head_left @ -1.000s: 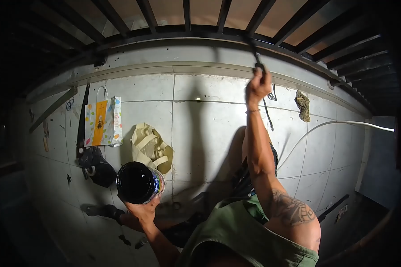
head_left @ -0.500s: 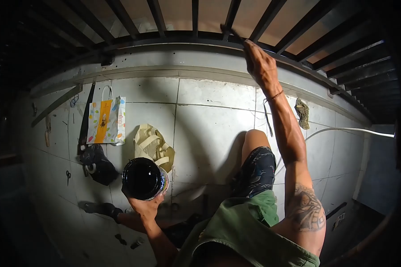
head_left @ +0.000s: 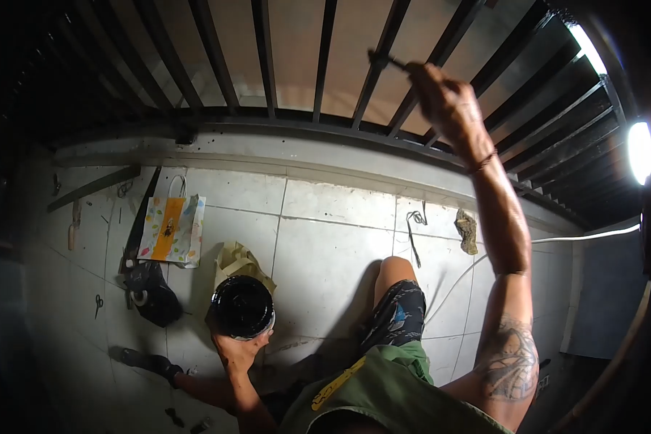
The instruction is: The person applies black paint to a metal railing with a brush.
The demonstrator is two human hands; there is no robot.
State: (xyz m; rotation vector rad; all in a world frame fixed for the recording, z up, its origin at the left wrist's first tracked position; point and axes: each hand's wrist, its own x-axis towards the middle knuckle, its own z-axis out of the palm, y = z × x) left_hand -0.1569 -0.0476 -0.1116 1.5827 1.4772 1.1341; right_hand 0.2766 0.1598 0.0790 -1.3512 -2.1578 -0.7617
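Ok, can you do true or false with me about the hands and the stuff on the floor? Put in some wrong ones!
1. The left hand holds a round, dark container. True.
2. The right hand is empty. False: it holds a thin, dark tool.
3. The paper bag has an orange stripe. True.
4. The scissors are inside the paper bag. False: the scissors lie on the tiled floor, apart from the bag.
5. The right hand is up by the dark bars. True.
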